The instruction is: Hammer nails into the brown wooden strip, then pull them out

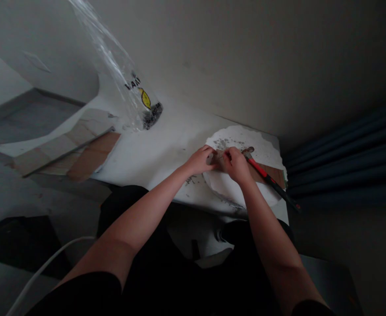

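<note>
My left hand (201, 160) and my right hand (237, 164) meet over a round white sheet (261, 151) lying on a white table (160, 149). Both hands have their fingers pinched together on a small brownish-grey piece (217, 158) between them; I cannot make out what it is. A hammer with a red and black handle (267, 175) lies on the sheet just right of my right hand, its metal head near my knuckles. Grey crumbs (225, 142) are scattered on the sheet beyond my fingers.
A clear plastic bag (127, 83) with a yellow and black print hangs over the table's far left. Brown cardboard pieces (90, 153) lie at the left end. A plain wall runs behind, a dark blue curtain (347, 149) hangs at right. A white cable (48, 267) crosses lower left.
</note>
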Demonstrator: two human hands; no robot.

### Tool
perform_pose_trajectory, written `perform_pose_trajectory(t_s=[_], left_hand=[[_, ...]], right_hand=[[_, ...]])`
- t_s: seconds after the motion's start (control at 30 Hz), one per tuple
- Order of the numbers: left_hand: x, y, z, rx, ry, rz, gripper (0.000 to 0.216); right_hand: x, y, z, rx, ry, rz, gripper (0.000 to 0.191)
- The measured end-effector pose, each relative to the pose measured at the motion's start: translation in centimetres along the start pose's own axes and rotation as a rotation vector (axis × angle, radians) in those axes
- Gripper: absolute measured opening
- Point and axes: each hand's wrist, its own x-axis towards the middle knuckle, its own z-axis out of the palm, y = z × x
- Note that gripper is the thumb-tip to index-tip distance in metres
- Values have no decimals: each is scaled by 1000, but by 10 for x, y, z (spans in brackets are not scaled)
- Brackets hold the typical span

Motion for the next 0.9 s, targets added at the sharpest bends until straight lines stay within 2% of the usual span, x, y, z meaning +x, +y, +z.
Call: perform_pose_trajectory(t_s=[0.1,0.17,0.3,0.43,0.5,0.57,0.63,0.7,0.9], left_hand=[[-1,6,-4,-98,6,101,20],[-2,9,-6,-132,-22,103,15],[-3,6,-18,-143,-64,40,19],[-6,-19,-43,56,-52,-133,21],[-10,-34,-51,271,-126,-224,20],[-16,-46,-51,442,-276,-290,18],[-24,-53,-44,539,-427,-323,17],[-32,-56,-34,615,-526,-354,18],[-42,-64,-19,702,-617,-388,22]], right_hand=[[-9,-2,3,58,11,28,15],[-11,-3,7,123,21,54,17],[-8,-3,3,214,3,83,20],[-14,12,-29,161,8,134,21],[-29,27,-48,85,55,177,19],[-48,44,-62,-73,129,264,18],[-67,60,-67,-258,138,321,16],[-78,74,-66,-385,103,363,20],[-75,93,-57,-500,-51,438,28]])
